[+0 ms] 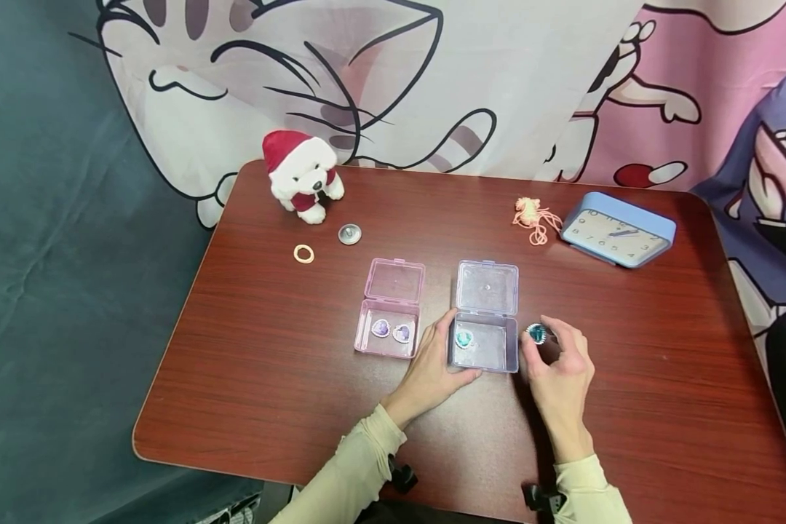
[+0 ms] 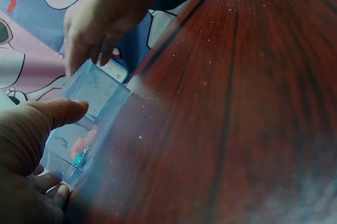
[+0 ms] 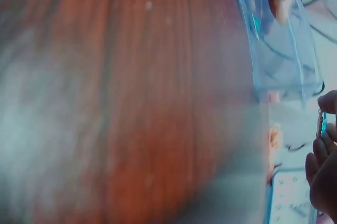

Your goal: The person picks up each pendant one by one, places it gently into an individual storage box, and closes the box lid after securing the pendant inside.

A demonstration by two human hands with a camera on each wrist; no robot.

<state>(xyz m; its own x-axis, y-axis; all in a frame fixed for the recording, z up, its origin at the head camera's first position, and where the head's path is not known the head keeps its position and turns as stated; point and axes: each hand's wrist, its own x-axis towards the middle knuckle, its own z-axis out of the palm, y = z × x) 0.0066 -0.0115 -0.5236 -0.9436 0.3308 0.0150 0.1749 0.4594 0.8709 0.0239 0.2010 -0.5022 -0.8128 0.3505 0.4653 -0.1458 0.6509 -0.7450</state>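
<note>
An open bluish clear plastic box (image 1: 494,356) stands before the person, its lid tipped back. The left hand (image 1: 430,371) grips it, fingers along the left wall and thumb across the front. A round teal gem charm (image 1: 463,338) lies inside, on the left. Just right of the box, the right hand (image 1: 561,375) pinches a second teal gem charm (image 1: 536,333) with a silvery rim between thumb and fingers. In the right wrist view this pinched charm (image 3: 321,124) appears edge-on. To the left, an open pink clear box (image 1: 385,351) contains two purple heart-shaped gem charms (image 1: 380,328).
A white plush dog (image 1: 306,178) in a red hat sits at the back left. Near it lie a cream ring (image 1: 304,253) and a round silvery disc (image 1: 350,233). At the back right are a pink corded trinket (image 1: 530,215) and a blue clock (image 1: 618,231).
</note>
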